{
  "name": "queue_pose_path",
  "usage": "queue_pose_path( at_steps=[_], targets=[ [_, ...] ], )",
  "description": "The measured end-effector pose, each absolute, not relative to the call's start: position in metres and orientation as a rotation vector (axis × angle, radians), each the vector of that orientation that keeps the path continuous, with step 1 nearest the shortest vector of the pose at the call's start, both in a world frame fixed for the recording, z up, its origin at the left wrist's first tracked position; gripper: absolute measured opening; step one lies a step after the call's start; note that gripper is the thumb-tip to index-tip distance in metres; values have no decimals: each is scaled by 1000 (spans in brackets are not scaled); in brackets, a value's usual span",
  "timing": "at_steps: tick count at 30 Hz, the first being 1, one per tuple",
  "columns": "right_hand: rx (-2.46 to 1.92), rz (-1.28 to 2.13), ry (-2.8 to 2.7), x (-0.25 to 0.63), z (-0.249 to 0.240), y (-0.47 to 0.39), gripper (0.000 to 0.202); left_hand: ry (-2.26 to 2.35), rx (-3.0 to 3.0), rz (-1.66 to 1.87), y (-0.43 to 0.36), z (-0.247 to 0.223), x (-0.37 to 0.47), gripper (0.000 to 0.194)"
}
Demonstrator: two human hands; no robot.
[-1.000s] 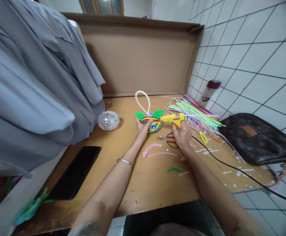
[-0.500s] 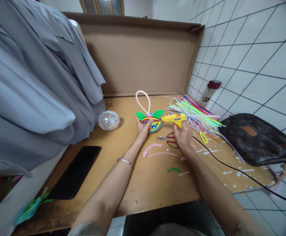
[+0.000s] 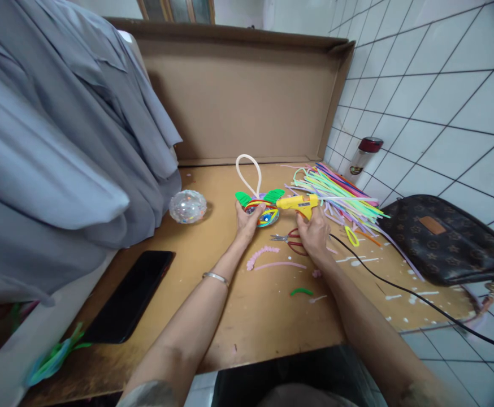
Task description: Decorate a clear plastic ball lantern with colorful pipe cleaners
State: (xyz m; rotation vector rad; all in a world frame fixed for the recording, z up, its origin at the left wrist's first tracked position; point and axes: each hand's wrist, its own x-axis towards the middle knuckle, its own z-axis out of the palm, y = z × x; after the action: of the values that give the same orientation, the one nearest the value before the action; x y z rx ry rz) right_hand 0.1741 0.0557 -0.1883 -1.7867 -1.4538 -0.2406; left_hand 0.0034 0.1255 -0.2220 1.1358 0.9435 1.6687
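My left hand [image 3: 247,219] is closed around a round, multicoloured pipe-cleaner ornament [image 3: 271,216] with green leaf shapes on top and a white loop [image 3: 249,158] rising from it. In my right hand [image 3: 313,229] is a yellow hot glue gun [image 3: 297,202], its nozzle pointing left at the right side of the ornament. Whether the tip touches cannot be made out. Scissors with red handles [image 3: 294,242] lie just left of my right hand. Below them are a crimped pink strip [image 3: 260,256], a straighter pink strip [image 3: 281,265] and a short green piece [image 3: 302,291].
A bundle of coloured pipe cleaners [image 3: 340,195] lies at the right, beside a brown bag [image 3: 446,240] and a red-lidded jar [image 3: 363,155]. On the left are a clear faceted ball [image 3: 188,207] and a black phone [image 3: 132,297]. The glue gun's cord [image 3: 382,277] trails right.
My right hand has shifted the glue gun slightly left, bringing its nozzle closer to the ornament. My left hand keeps its hold almost unmoved.
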Motion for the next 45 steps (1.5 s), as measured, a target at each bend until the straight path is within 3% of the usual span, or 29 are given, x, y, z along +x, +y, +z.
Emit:
queue_pose_path(
  at_steps=[27, 37, 45],
  targets=[
    [-1782, -262, -1406, 184, -194, 57, 20, 921, 1103, 1681, 121, -216, 5, 66],
    [-1822, -206, -1385, 180, -192, 56, 24, 945, 1090, 1671, 118, -211, 6, 68],
    [-2120, -106, -1281, 201, -184, 47, 40, 967, 1092, 1677, 120, -214, 5, 65]
  ],
)
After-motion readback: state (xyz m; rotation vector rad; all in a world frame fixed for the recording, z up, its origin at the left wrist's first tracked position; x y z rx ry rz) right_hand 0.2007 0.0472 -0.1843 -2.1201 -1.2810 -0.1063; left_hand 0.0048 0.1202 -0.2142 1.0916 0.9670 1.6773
